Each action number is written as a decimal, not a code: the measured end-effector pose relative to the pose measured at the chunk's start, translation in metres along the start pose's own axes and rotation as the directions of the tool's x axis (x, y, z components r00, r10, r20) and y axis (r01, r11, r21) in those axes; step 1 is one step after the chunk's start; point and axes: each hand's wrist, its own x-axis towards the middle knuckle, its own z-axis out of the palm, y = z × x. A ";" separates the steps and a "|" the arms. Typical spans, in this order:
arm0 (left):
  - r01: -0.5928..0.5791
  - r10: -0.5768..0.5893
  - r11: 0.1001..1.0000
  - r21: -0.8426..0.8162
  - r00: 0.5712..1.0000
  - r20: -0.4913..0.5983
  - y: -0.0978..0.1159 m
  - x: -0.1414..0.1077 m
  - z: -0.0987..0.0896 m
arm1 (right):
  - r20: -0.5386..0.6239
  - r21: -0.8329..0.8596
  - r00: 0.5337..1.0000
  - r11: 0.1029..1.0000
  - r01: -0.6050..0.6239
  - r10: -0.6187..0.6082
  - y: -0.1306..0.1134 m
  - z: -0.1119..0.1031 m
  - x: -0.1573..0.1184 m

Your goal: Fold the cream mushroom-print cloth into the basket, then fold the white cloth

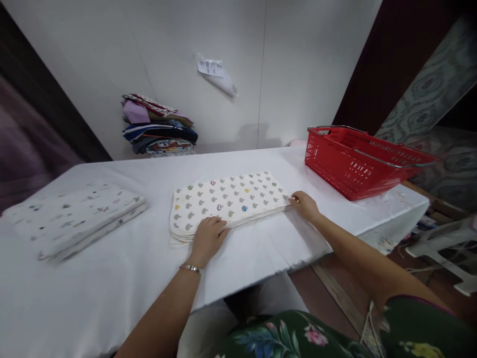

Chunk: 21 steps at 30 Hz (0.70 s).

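Note:
A folded white cloth point(238, 199) with grey mushroom prints and a few coloured ones lies lengthwise across the white-covered table. Several layers show along its front edge and at its rounded left end. My left hand point(208, 238), wearing a silver bracelet, rests on the front edge left of the middle, fingers lying over the top layer and thumb apart. At the right front corner, my right hand point(304, 206) pinches the cloth between thumb and fingers. Off to the left sits another folded white cloth point(82, 214) with small scattered prints, untouched.
A red plastic basket point(346, 164) with metal handles stands at the table's right end. Against the wall at the back left is a stack of folded fabrics point(160, 124). A paper note point(210, 68) in plastic hangs on the wall. A white stool point(443, 248) is at the lower right.

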 end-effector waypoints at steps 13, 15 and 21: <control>0.068 -0.071 0.996 0.064 0.997 0.038 0.007 -0.002 0.003 | -0.048 0.022 0.812 0.813 0.582 -0.581 -0.009 0.028 -0.013; 0.074 -0.077 0.995 0.062 0.996 0.041 0.009 -0.002 0.002 | -0.048 0.031 0.814 0.814 0.580 -0.579 -0.007 0.030 -0.013; 0.067 -0.068 0.996 0.058 0.998 0.018 0.009 -0.004 0.000 | -0.030 0.006 0.821 0.821 0.571 -0.571 -0.003 0.031 -0.013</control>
